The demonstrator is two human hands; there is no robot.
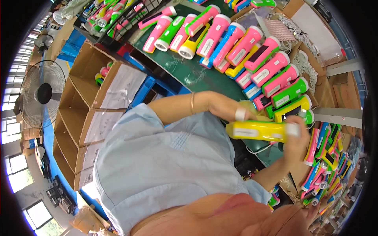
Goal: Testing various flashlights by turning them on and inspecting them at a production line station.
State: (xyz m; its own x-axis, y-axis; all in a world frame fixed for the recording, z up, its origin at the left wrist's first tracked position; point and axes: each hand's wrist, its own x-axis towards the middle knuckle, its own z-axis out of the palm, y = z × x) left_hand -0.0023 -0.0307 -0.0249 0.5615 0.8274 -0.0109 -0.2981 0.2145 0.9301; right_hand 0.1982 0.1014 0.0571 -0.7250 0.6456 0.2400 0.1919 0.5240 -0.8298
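A yellow flashlight [260,131] with a white end and a pale label lies crosswise in front of me, blurred by motion. My right hand [298,137] is closed around its white end. My left hand [232,110], with white tape on one finger, is just above the flashlight's other end. Its fingers are bent around a soft, pale yellow piece that looks like a cloth [249,105]; they are partly hidden and blurred. Just beyond my hands, a yellow flashlight [293,108] and a green flashlight [290,93] lie at the end of a long row.
Pink, green, blue and yellow flashlights [214,35] lie stacked along the green table [177,67]. A black wire basket [130,19] of flashlights stands far left. Cardboard compartments [84,94] and a fan [43,93] are left. More flashlights [321,169] pile up at right, near boxed white cords [305,69].
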